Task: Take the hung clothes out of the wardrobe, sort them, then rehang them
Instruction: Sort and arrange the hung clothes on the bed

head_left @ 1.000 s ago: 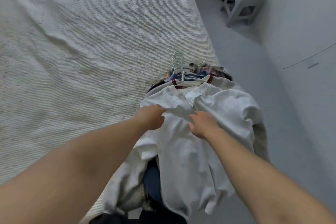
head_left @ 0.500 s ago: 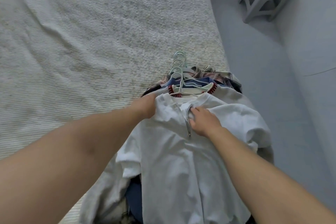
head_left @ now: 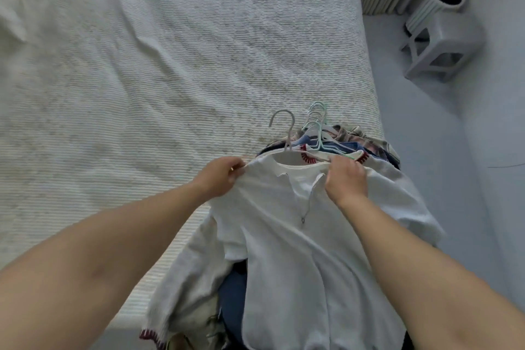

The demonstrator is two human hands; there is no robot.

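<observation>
**Holding a white shirt by its shoulders over a pile of hung clothes**

Gripping the shirt (head_left: 298, 236) at both ends of its neckline, the two hands sit level with each other at the garment's top. The left hand (head_left: 218, 179) pinches the shirt's left shoulder seam between curled fingers and thumb; the right hand (head_left: 345, 179) curls over the fabric at the right side of the collar, just beside the open zip (head_left: 311, 199). The neck opening lies between the two hands, and the body of the shirt runs from them toward the camera. The long axis of the shirt therefore runs from far to near, collar end pointing away from the person and hem nearest the bottom edge of the view. A hanger (head_left: 287, 133) stands in the neck, its hook rising past the collar and opening to the left, its shoulder bar lying across between the hands.

The shirt lies on top of the pile (head_left: 341, 145), which rests at the right edge of the bed (head_left: 142, 65). The pile's hooks (head_left: 316, 116) are bunched just right of the shirt's hook. Right of the bed, well apart from the hands, a stool (head_left: 443, 48) stands on the floor with a ribbed vase (head_left: 434, 8) at its far side.
</observation>
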